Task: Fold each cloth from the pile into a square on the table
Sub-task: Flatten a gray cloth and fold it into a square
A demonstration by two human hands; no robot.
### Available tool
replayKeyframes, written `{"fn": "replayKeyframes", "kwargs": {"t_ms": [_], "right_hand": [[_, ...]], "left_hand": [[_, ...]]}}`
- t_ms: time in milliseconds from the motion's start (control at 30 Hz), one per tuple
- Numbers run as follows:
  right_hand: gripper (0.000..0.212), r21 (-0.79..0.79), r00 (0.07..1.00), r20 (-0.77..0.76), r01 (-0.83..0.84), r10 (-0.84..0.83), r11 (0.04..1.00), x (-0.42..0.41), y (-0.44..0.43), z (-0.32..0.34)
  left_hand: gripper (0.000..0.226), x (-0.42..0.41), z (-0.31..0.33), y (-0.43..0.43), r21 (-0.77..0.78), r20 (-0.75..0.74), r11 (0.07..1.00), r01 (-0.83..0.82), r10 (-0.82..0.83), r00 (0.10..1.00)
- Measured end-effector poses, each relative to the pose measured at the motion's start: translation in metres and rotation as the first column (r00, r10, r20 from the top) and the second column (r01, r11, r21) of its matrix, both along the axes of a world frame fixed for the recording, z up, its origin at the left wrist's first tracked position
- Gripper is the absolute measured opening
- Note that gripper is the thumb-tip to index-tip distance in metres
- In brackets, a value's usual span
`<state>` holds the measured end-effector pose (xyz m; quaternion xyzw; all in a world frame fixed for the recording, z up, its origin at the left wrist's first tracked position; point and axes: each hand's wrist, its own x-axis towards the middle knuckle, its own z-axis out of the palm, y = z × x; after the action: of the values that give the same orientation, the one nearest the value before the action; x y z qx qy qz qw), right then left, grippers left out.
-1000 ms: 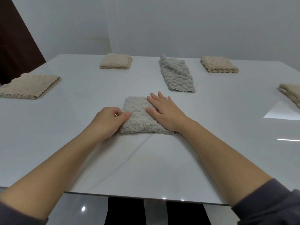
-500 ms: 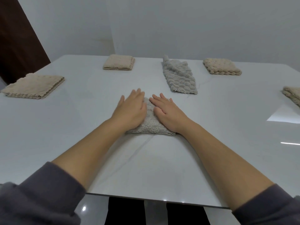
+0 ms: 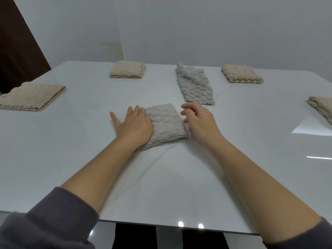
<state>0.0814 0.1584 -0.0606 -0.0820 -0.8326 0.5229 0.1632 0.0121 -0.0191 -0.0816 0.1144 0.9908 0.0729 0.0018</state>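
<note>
At the far left a folded beige cloth (image 3: 32,97), nubbly with scalloped edges, lies near the left edge of the glossy white bench (image 3: 71,150). Further back sits a smaller, thicker beige square (image 3: 127,69), with bare bench all around it. The left hand (image 3: 133,125) lies flat with its fingers (image 3: 137,111) straight and released. The palm presses the left side of the grey cloth (image 3: 166,123), and the outer fingers spread onto the bench. That grey cloth is fleecy and bubble-textured, folded to a rough square in the middle of the bench, its near edge slightly skewed. The right hand (image 3: 199,121) hovers at the cloth's right edge, fingers loosely curled and grasping nothing I can see. Whether the thumb touches the fabric I cannot tell. Behind it a long grey cloth (image 3: 195,85) lies in a rumpled strip. To its right is a beige waffle-like square (image 3: 241,74), and another beige cloth (image 3: 321,106) is cut off at the right. A wide stretch of bare bench runs along the near edge.
</note>
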Motion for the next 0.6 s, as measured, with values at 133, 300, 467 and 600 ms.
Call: {"fn": "replayKeyframes", "kwargs": {"t_ms": [133,300,467,600], "right_hand": [[0.022,-0.293,0.971,0.225,-0.011,0.081,0.956,0.000,-0.001,0.007],[0.020,-0.345,0.916,0.334,-0.100,0.221,0.933,0.003,0.004,0.016],[0.028,-0.173,0.833,0.383,-0.360,0.399,0.917,0.009,0.007,0.018],[0.030,-0.147,0.814,0.288,-0.482,0.504,0.864,0.014,0.003,0.020]], "left_hand": [[0.055,-0.005,0.002,-0.001,0.044,0.019,0.999,-0.022,0.022,1.000],[0.055,-0.005,-0.001,-0.003,0.148,0.017,0.989,-0.005,0.003,1.000],[0.053,-0.005,0.002,-0.007,0.213,0.038,0.972,0.098,-0.109,0.993],[0.052,-0.003,0.004,-0.012,0.258,0.052,0.949,0.182,-0.202,0.978]]}}
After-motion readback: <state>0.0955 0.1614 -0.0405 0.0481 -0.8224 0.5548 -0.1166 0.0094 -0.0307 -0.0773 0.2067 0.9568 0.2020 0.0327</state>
